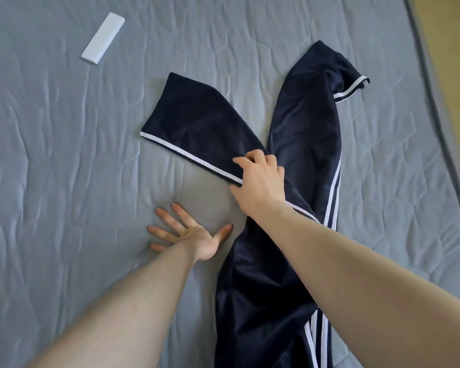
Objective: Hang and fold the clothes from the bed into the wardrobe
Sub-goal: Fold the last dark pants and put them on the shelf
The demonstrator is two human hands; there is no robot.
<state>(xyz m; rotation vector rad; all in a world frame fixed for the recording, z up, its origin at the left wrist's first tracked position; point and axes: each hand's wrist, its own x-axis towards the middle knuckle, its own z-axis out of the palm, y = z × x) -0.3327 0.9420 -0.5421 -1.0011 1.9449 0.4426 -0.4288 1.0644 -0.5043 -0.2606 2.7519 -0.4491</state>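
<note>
Dark navy track trousers with white side stripes lie spread on the grey quilted bed. The right hand pinches one leg's striped edge; the left hand presses flat, fingers splayed, on the bed beside them.

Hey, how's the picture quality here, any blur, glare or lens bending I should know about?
Head view: soft, even daylight with faint shadows beside the left hand and right hand; a slight sheen on the trousers, no harsh glare; wide-angle bending curves the mattress edge at right; detail looks soft overall, the white box included.
</note>
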